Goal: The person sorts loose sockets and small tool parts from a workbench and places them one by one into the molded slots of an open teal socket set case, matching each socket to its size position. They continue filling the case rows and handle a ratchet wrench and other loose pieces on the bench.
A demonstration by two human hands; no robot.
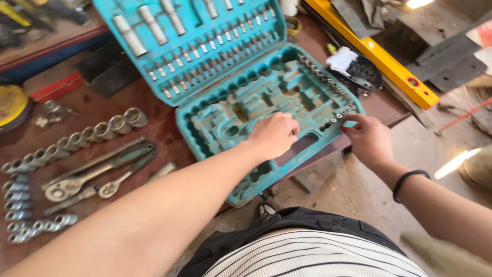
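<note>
An open teal socket-set case [241, 110] lies on a reddish-brown table; its tray is mostly empty and its lid [189, 41] still holds rows of sockets and bits. My left hand [272, 134] rests as a closed fist on the tray's front part, and whether anything is in it stays hidden. My right hand [366, 139] touches the case's right edge, fingertips at a row of small sockets [335, 119]. A black band circles that wrist.
Left of the case lie a row of large sockets [77, 139], ratchet wrenches [97, 172] and smaller sockets [20, 205]. A yellow spirit level [379, 54] and a black disc [361, 72] sit at the right. The table edge drops to a concrete floor.
</note>
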